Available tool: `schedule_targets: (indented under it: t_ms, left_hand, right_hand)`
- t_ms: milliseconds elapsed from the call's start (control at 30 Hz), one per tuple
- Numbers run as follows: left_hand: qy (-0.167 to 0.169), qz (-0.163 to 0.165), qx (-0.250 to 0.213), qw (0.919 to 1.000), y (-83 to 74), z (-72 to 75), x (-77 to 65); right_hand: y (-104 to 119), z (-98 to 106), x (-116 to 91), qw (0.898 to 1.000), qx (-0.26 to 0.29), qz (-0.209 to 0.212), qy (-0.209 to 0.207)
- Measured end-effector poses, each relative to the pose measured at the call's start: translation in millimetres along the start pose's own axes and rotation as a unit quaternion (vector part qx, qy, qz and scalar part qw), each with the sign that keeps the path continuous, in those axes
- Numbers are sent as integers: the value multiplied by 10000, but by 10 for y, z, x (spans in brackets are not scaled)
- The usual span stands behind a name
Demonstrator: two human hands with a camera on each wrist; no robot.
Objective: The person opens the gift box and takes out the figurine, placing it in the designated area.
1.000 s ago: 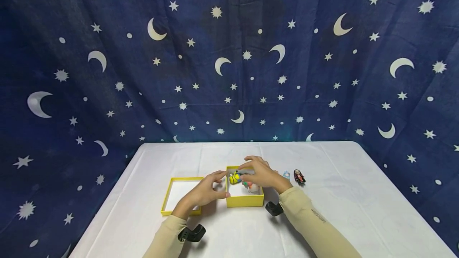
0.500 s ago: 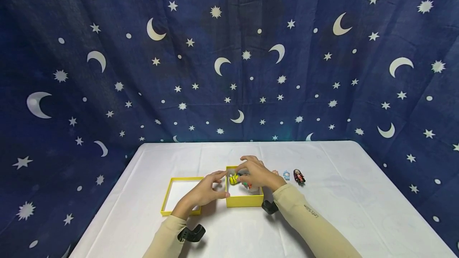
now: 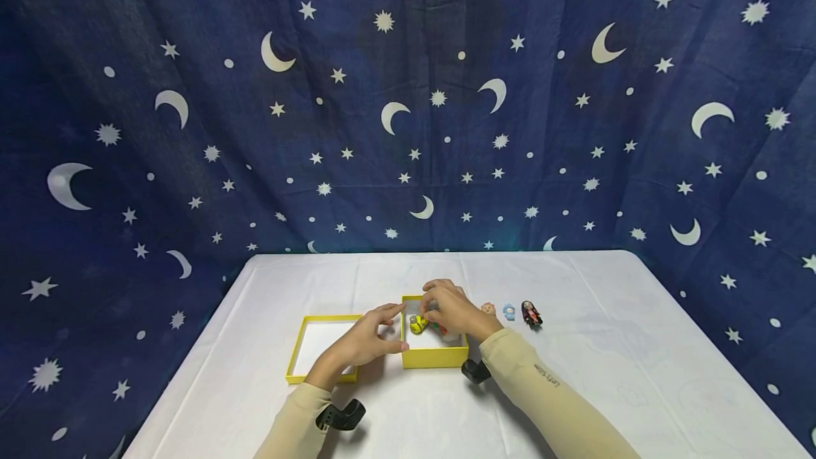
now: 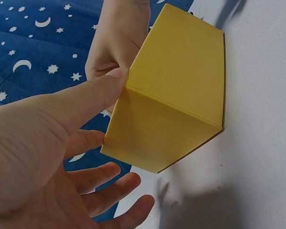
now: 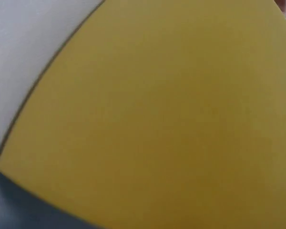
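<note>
A yellow box (image 3: 436,358) with a white inside stands without its lid mid-table. In it lie a small yellow toy figure (image 3: 417,325) and an orange-and-green toy (image 3: 440,329), the latter partly hidden by my right hand (image 3: 451,309). My right hand reaches in from above and pinches the yellow toy figure between thumb and fingertips. At the box's left side is my left hand (image 3: 366,338), its thumb (image 4: 97,95) and index fingertip at two corners of the rim, the other fingers spread loosely. Only the box's yellow wall (image 5: 157,109) fills the right wrist view.
Left of the box lies its yellow-rimmed lid (image 3: 319,347), white inside up, partly behind my left hand. To the right, a pinkish figure (image 3: 488,308), a light blue figure (image 3: 509,312) and a dark-haired doll (image 3: 532,314) lie on the white table.
My right hand has moved a little left inside the box, and its fingers have closed in at the yellow toy figure, which has shifted and turned slightly. My left hand stays put.
</note>
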State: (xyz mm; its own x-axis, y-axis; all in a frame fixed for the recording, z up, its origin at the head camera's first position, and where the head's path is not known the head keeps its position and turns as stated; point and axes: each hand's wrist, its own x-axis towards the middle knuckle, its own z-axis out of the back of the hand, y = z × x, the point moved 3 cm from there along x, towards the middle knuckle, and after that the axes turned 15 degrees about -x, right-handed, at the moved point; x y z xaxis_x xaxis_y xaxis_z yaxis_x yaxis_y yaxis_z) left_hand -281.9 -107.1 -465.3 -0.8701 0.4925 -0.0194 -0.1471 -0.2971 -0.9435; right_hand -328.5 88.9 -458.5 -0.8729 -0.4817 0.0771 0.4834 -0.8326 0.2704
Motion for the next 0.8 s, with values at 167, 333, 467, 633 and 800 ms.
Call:
schedule_targets:
  t_ms: [167,333,467,633,800]
  left_hand:
    - [0,12,33,10000,-15,3,-2]
    - [-30,50,56,10000,-5,3,-3]
    - [-34,13,49,10000,8,4,1]
    - [-42,-14,15,10000,19,6,3]
    - [-26,-21,-10,10000,7,-3,-4]
  right_hand:
    - [12,19,-2,9993,-268,19,276]
    - [29,5,-11,9955,-738,189,566]
    - [44,-3,-8,9934,-904,233,666]
    - [65,6,4,9942,-837,211,646]
    - [77,18,25,9952,-751,241,583]
